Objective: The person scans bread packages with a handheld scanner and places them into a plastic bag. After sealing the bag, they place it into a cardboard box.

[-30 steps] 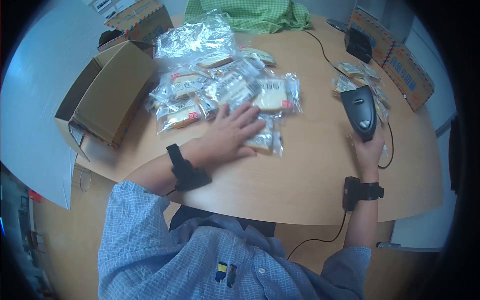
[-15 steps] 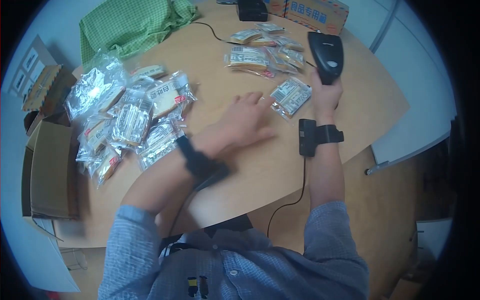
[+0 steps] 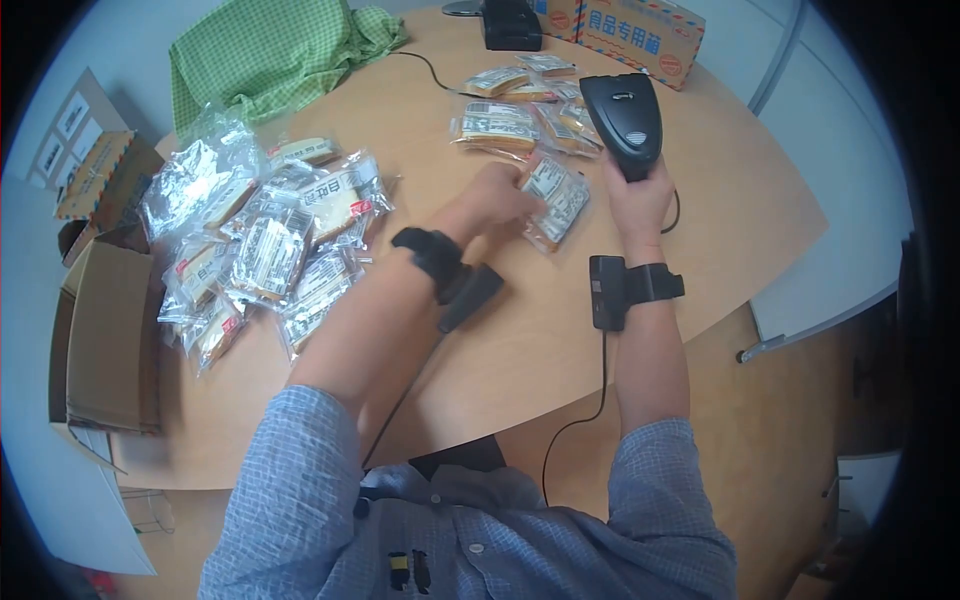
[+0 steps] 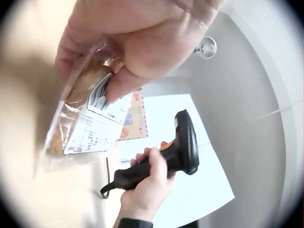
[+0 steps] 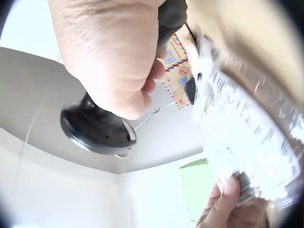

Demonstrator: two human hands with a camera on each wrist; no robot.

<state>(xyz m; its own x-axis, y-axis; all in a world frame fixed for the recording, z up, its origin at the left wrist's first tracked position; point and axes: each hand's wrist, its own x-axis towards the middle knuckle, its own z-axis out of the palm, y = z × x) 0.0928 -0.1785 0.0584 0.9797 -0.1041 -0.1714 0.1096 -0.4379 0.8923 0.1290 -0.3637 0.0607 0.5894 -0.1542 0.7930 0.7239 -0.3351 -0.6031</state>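
Note:
My left hand pinches one end of a clear bag of sliced bread, thumb over its white label. In the left wrist view the bag is tipped up on edge, with the barcode partly under the thumb. Wrapped round the handle of a black barcode scanner, my right hand holds it to the right of that bag. The scanner head also shows in the right wrist view. More bagged bread lies just beyond the left hand.
A heap of bagged bread covers the table's left side, beside an open cardboard box. Farther back are a green checked cloth, a black stand and a printed carton. A cable crosses the table.
The head view has turned right. My left hand has left the heap for the right side, and its straight fingers have closed on the bread bag, which has shifted and tilted. The scanner stays held.

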